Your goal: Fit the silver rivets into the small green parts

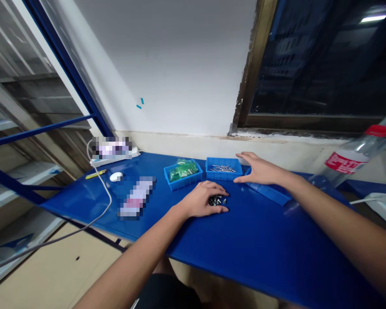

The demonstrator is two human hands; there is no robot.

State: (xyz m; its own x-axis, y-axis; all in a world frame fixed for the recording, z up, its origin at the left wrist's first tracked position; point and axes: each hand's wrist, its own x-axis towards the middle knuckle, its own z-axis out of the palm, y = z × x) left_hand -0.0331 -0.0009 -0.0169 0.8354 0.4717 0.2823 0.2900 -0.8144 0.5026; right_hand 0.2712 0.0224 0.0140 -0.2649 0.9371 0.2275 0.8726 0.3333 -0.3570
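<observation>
My left hand (206, 198) curves around a small pile of dark and silver metal parts (217, 200) on the blue table, with a gap between its thumb and fingers. The parts look like small screws or fasteners, too small to name surely. My right hand (257, 168) hovers at the right end of a blue bin (224, 174) of thin silver pins or nails (223, 168). Its fingers and thumb are spread with nothing between them. Under my right wrist lies another blue bin (270, 193), partly hidden. Left of the pins, a blue bin (185, 182) holds green plastic-wrapped pieces (182, 170).
On the blue table (218, 257) lie a pixelated flat object (137, 198), a white mouse-like object (116, 176) and a yellow cutter (95, 174). A cable (109, 199) hangs over the left edge. A large clear bottle (350, 159) stands tilted in view at right. A wall closes the back.
</observation>
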